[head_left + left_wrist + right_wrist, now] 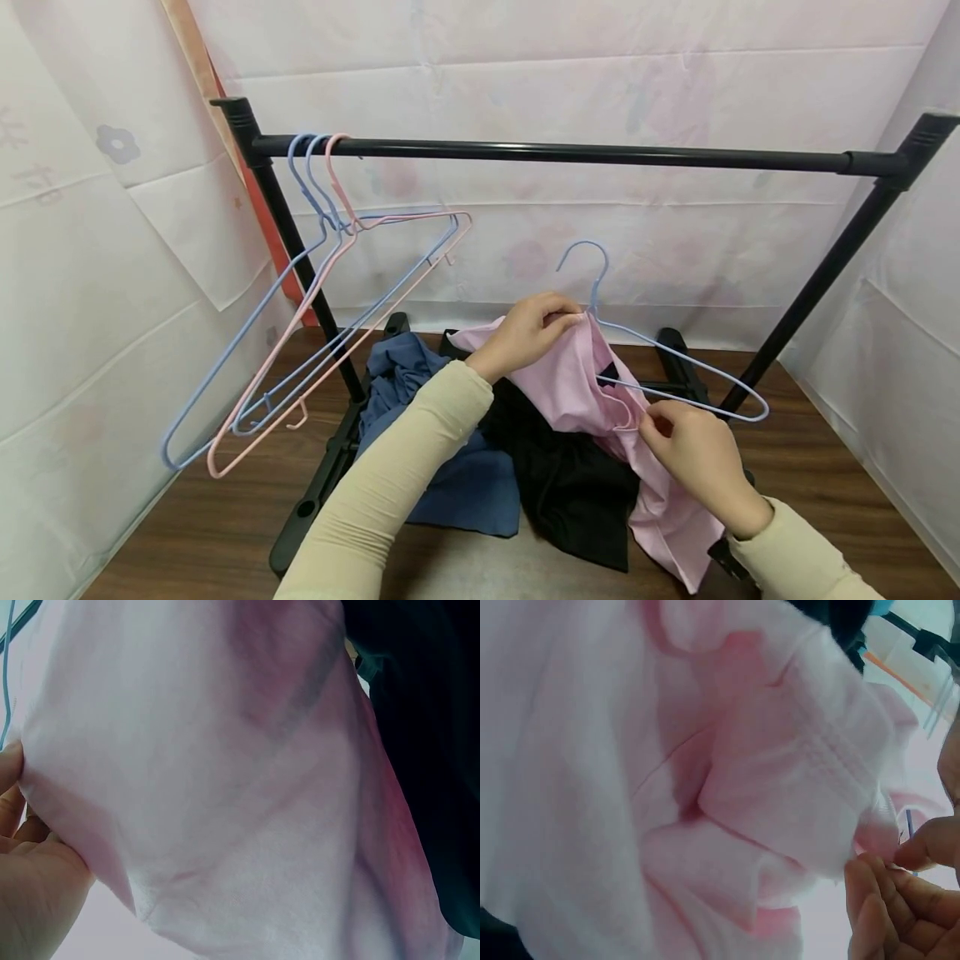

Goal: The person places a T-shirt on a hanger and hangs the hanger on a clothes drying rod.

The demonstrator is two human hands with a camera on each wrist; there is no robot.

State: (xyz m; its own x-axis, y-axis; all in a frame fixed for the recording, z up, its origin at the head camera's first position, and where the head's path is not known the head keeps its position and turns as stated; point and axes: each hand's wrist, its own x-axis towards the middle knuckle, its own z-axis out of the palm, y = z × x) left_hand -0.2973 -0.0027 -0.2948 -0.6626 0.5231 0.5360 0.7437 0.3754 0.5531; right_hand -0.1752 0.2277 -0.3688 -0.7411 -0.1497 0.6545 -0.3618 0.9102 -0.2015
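Observation:
A pink garment (pixel 558 387) hangs between both hands, partly over a blue hanger (pixel 690 358). The hanger's hook points up, off the rail, and its right arm sticks out bare of cloth. Near the hook my left hand (pixel 531 329) pinches the garment's upper edge. Lower and to the right, my right hand (pixel 693 450) pinches the cloth edge between thumb and fingers, close under the hanger's bottom bar. Pink cloth (pixel 202 765) fills most of the left wrist view. In the right wrist view the fingertips hold a folded edge of the garment (pixel 802 765).
A black rail (pixel 570 153) crosses above on slanted posts. At its left end hang blue hangers (pixel 247 321) and a pink hanger (pixel 307 387). Below lie a blue garment (pixel 465 483) and a black garment (pixel 573 492). Pale patterned cloth (pixel 525 100) surrounds the stand.

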